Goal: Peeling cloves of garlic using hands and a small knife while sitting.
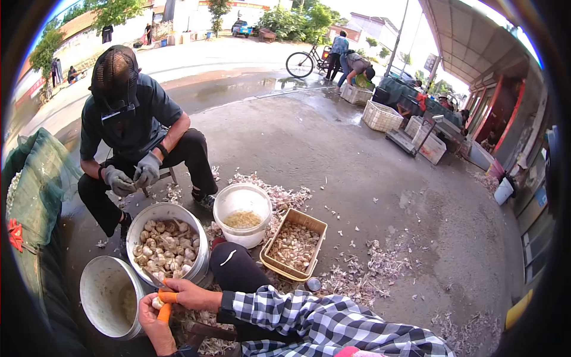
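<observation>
My right hand (194, 295) grips a small knife (154, 279), its blade pointing up and left over the rim of a white bucket (203, 250) full of garlic bulbs (167, 245). Just below it, my left hand (154, 323) holds a pale garlic bulb (157, 303) between its fingers. Orange finger covers (164, 312) sit on some of the fingers. The two hands meet at the bulb, so part of it is hidden. To the left of them, a second white bucket (100, 296) leans with some pale matter at its bottom.
Opposite sits a co-worker in gray gloves (148, 169). A white bucket (243, 196) with pale contents and a tan plastic crate (322, 230) of garlic cloves (294, 245) stand beyond my knee. Garlic skins (357, 279) litter the concrete. Green netting (42, 178) lies at left.
</observation>
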Motion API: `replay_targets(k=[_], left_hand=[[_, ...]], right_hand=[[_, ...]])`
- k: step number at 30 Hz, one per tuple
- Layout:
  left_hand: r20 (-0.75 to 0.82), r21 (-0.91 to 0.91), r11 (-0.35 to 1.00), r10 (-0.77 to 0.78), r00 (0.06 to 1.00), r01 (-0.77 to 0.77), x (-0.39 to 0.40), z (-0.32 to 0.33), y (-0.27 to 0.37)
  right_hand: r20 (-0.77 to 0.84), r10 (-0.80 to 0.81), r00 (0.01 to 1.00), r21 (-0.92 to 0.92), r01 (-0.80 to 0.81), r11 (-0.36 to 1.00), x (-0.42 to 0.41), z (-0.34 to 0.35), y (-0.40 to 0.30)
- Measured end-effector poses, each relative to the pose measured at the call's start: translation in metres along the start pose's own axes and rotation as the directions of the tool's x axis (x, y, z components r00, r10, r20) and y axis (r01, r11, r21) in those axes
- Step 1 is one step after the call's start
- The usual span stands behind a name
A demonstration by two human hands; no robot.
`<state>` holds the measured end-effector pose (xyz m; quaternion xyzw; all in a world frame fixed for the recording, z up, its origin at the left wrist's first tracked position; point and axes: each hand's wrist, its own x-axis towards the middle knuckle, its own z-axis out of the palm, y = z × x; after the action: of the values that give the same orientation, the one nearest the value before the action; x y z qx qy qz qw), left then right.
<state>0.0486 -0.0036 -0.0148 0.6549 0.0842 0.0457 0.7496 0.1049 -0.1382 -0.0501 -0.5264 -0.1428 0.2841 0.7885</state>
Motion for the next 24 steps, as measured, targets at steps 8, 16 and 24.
replay_targets(k=[8,16,24], left_hand=[[0.06,-0.048,0.998,0.032,0.998,-0.029,0.011,0.003,-0.011],[-0.057,-0.007,0.998,0.057,0.997,-0.057,0.0,-0.01,-0.009],[0.069,-0.155,0.986,-0.046,0.997,0.056,0.0,0.004,0.005]], right_hand=[[-0.14,-0.269,0.953,-0.346,0.207,0.915,-0.003,0.006,0.005],[-0.127,-0.311,0.942,-0.38,0.243,0.893,-0.001,0.019,0.01],[-0.145,0.14,0.98,0.011,-0.139,0.99,-0.012,0.003,-0.032]])
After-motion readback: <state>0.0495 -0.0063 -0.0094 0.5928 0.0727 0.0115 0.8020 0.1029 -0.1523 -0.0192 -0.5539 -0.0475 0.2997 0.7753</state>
